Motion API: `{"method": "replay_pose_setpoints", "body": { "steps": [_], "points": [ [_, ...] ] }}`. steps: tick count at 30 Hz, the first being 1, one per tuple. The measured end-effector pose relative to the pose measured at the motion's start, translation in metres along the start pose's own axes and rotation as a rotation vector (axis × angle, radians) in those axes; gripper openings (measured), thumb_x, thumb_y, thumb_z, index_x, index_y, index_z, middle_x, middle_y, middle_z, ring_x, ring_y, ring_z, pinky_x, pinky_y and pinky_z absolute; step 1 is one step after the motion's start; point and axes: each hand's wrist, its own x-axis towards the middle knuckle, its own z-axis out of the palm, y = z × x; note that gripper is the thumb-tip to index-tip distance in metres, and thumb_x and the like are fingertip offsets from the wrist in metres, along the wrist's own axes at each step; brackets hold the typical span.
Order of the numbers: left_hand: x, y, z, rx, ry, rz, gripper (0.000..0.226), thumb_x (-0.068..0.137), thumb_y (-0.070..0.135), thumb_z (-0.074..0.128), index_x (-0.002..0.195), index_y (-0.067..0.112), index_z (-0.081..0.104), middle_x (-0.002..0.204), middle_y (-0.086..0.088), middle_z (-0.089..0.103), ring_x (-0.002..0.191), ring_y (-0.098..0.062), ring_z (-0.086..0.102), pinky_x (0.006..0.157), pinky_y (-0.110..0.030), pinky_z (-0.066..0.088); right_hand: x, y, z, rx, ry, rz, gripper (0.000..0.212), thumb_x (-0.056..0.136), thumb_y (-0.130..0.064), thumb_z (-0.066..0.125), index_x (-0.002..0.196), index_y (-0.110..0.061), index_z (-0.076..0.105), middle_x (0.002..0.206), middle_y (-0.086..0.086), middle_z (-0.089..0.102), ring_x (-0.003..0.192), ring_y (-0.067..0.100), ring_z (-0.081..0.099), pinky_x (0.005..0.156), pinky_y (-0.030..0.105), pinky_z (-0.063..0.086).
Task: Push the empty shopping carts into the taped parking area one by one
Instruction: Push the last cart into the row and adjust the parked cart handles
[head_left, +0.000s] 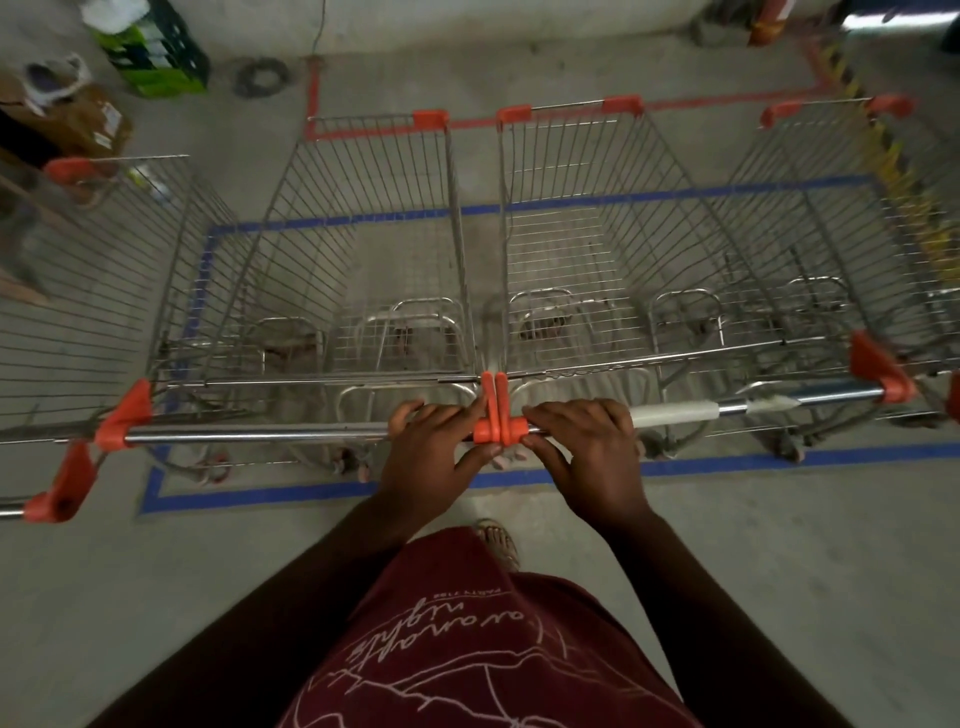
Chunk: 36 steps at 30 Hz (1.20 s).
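Directly under the hands, two cart handles meet end to end at a pair of orange end caps (497, 415). The left hand (436, 447) curls its fingers over the handle bar of the left cart (363, 249), just beside the caps; the right hand (582, 447) does the same on the handle bar of the right cart (613, 244). Each hand holds its own bar, and the thumbs come in close to the caps from either side.

Both carts stretch straight ahead of the hands, their long axes running away from the person, side by side and nearly touching. Their wire baskets look empty. A blue tape rectangle (332, 491) on the floor frames them: its near edge runs just below the hands and its far edge crosses under the baskets ahead. Most of both carts seems to lie inside it, though the rear wheels sit close to the near line, so any remaining push would be a short one straight forward, each hand equally placed.

Further out to the left of the left hand stands a third cart (93, 291), mostly outside the blue line; beyond the right hand a fourth cart (831, 218) sits alongside. The floor (779, 571) is bare grey concrete, with a red tape line (467, 124) past the carts and boxes (156, 52) far off to the left.
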Motion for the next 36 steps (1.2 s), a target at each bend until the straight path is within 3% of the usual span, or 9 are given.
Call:
{"method": "replay_pose_setpoints", "body": {
  "steps": [7,14,26,36],
  "points": [
    [0.0,0.0,0.002,-0.002,-0.019,-0.049,0.062,0.092,0.066,0.056,0.142,0.029,0.062,0.103,0.015,0.072,0.102,-0.01,0.066,0.111,-0.037,0.027,-0.003,0.001,0.003,-0.012,-0.01,0.027,0.025,0.101,-0.042,0.07,0.119,-0.026,0.076,0.116,-0.011,0.076,0.106,0.016,0.069,0.102,0.045,0.044],
    [0.0,0.001,0.002,0.023,-0.009,-0.049,0.065,0.093,0.071,0.05,0.141,0.03,0.063,0.097,0.015,0.071,0.096,-0.011,0.066,0.105,-0.045,0.04,-0.003,0.0,0.003,0.013,0.036,0.033,0.023,0.098,-0.039,0.075,0.115,-0.024,0.078,0.113,-0.008,0.077,0.105,0.018,0.069,0.1,0.043,0.043],
    [-0.001,0.002,0.004,0.052,0.016,-0.062,0.062,0.091,0.069,0.054,0.136,0.028,0.068,0.103,0.014,0.073,0.1,-0.012,0.067,0.104,-0.042,0.035,-0.002,-0.003,0.004,0.083,0.046,0.111,0.031,0.097,-0.052,0.063,0.11,-0.028,0.078,0.108,-0.012,0.077,0.104,0.013,0.067,0.1,0.035,0.037],
    [0.002,0.005,0.004,0.004,-0.003,-0.072,0.061,0.089,0.069,0.06,0.136,0.03,0.067,0.102,0.014,0.072,0.1,-0.012,0.067,0.105,-0.039,0.032,0.0,0.006,-0.001,0.179,0.006,0.131,0.024,0.092,-0.049,0.074,0.109,-0.033,0.076,0.105,-0.016,0.074,0.103,0.013,0.065,0.096,0.038,0.035]
  ]
}}
